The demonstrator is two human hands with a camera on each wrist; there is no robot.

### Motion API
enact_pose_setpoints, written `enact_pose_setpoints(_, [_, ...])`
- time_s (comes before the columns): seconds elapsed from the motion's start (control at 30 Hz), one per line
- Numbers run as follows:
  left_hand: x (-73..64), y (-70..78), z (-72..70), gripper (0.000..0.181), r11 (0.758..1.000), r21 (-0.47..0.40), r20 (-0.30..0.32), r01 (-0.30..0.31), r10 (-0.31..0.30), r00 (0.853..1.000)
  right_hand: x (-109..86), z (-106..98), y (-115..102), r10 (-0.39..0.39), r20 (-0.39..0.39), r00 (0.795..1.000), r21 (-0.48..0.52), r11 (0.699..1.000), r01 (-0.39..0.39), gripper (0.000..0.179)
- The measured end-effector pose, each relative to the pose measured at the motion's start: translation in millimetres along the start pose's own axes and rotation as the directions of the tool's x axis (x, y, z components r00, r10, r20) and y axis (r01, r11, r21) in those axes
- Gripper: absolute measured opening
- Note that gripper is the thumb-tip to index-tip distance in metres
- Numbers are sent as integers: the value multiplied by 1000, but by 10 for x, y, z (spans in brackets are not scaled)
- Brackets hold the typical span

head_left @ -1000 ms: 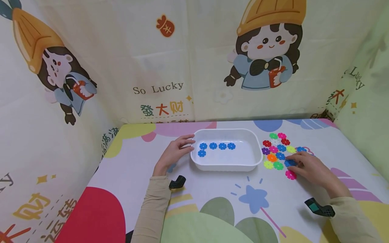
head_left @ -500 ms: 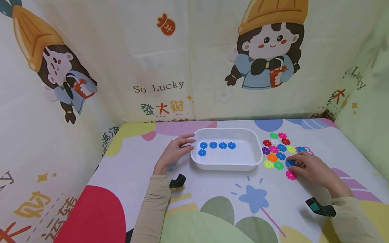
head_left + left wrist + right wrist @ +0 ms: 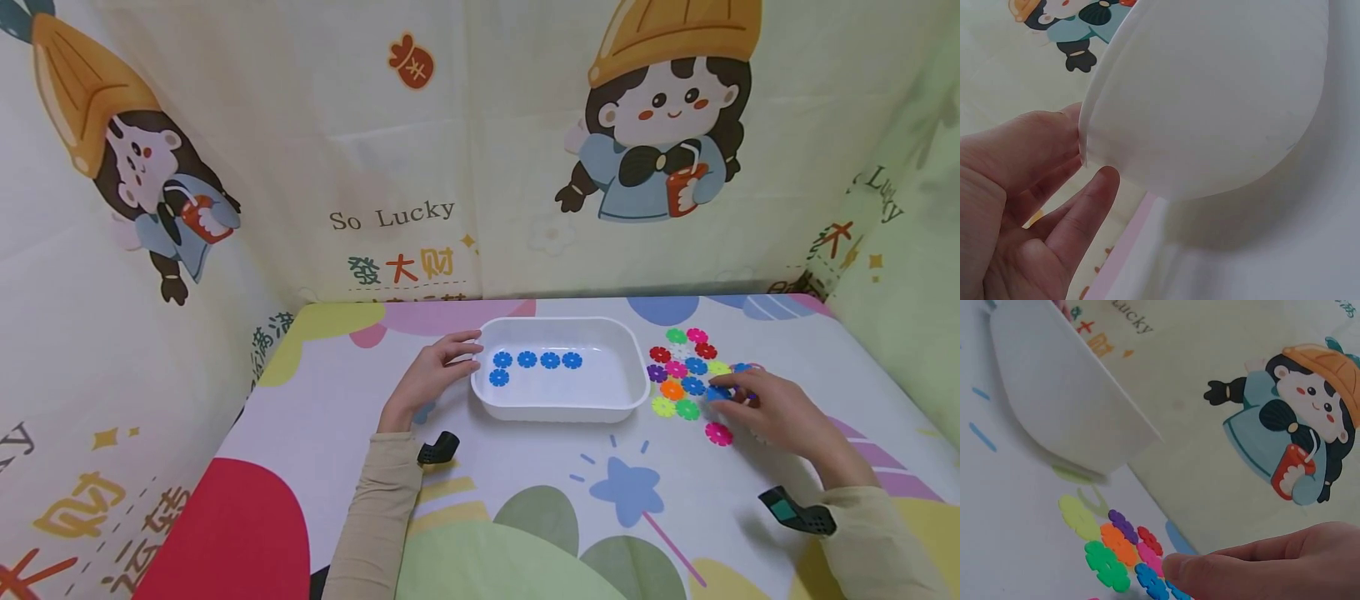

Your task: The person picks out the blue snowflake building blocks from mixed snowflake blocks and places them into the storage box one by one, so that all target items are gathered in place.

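Observation:
A white plastic tray (image 3: 561,412) holds several blue flower-shaped discs (image 3: 527,359), most of them in a row with one below its left end. My left hand (image 3: 429,379) grips the tray's left rim; in the left wrist view its fingers (image 3: 1088,219) lie against the outer wall and part of the hand is behind the rim. To the right of the tray, my right hand (image 3: 776,412) pinches a blue flower-shaped disc (image 3: 717,393) between thumb and fingers. That disc is hidden in the right wrist view.
Several loose flower-shaped discs in mixed colours lie right of the tray, among them an orange one (image 3: 672,389), a green one (image 3: 687,410) and a pink one (image 3: 718,434). A printed cloth (image 3: 540,467) covers the table. Patterned curtains (image 3: 517,167) stand behind it.
My right hand has shifted slightly away from me and to the right, and the blue disc at its fingertips has moved up from beside the pink disc. My left hand stays on the tray.

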State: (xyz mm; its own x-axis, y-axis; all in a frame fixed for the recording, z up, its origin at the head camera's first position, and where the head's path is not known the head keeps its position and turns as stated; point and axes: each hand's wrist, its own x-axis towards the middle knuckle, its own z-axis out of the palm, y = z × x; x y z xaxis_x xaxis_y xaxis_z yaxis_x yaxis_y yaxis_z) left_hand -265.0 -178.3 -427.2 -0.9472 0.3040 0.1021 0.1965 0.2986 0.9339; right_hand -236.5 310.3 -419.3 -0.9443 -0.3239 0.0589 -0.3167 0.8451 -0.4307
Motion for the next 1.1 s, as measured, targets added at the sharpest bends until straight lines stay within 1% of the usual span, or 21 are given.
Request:
enact_pose_setpoints(0.17, [-4, 3, 11, 36, 1000, 17, -9, -2, 2, 1000, 28, -46, -113, -5, -56, 998, 38, 999, 7, 50])
enact_pose_setpoints(0.2, [-7, -2, 12, 35, 1000, 18, -14, -8, 8, 1000, 39, -57, -137, -15, -67, 998, 44, 999, 18, 50])
enact_pose_setpoints(0.23, [7, -48, 12, 35, 1000, 21, -21, -10, 11, 1000, 52, -66, -161, -26, -83, 996, 45, 999, 30, 49])
enact_pose_setpoints(0.33, [5, -52, 13, 35, 999, 30, -26, -12, 13, 1000, 109, -103, -244, -62, -109, 992, 54, 996, 68, 45])
enact_pose_setpoints(0.4, [4, -54, 12, 35, 999, 35, -28, -10, 11, 1000, 154, -132, -301, -80, -114, 990, 67, 994, 87, 43])
enact_pose_setpoints(0.5, [2, -56, 10, 35, 999, 35, -28, -12, 13, 1000, 235, -178, -393, -100, -107, 989, 85, 990, 110, 41])
enact_pose_setpoints(0.57, [0, -56, 9, 35, 999, 31, -29, -9, 10, 1000, 296, -213, -458, -117, -89, 989, 98, 987, 125, 41])
enact_pose_setpoints(0.73, [-5, -52, 8, 35, 1000, 24, -26, -9, 10, 1000, 467, -280, -630, -170, -54, 984, 98, 980, 175, 41])
enact_pose_setpoints(0.9, [-1, -45, 9, 35, 1000, 22, -24, -6, 7, 1000, 659, -297, -824, -230, -26, 973, 102, 967, 232, 40])
enact_pose_setpoints(1.1, [13, -51, 10, 35, 1000, 25, -20, -15, 15, 1000, 927, -275, -1004, -284, 41, 958, 137, 951, 276, 39])
